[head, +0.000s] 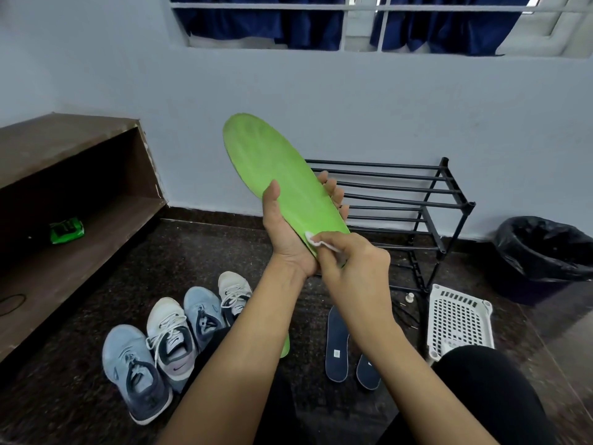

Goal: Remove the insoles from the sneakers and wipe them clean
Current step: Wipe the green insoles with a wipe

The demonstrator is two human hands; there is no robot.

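A green insole [269, 162] is held up in mid-air, toe end tilted up and away toward the wall. It is gripped near its heel half by the left hand [288, 239], thumb laid across the top face and fingers curled round the far edge. A small white wipe [313, 240] is pinched in the fingertips of the right hand [356, 264] and pressed against the insole's heel end, just beside the left palm.

Down on the dark floor, four sneakers [173, 342] are lined up side by side on the left, laces loose. A second green insole [285, 346] is mostly hidden under the left forearm. Two dark insoles [337, 342] are laid flat to the right. Behind them a black rack [401, 194] is set against the wall, with a white basket [459, 319] and a lined bin [545, 252] near it. A green packet [66, 230] is seen on the wooden shelf [64, 187] at left.
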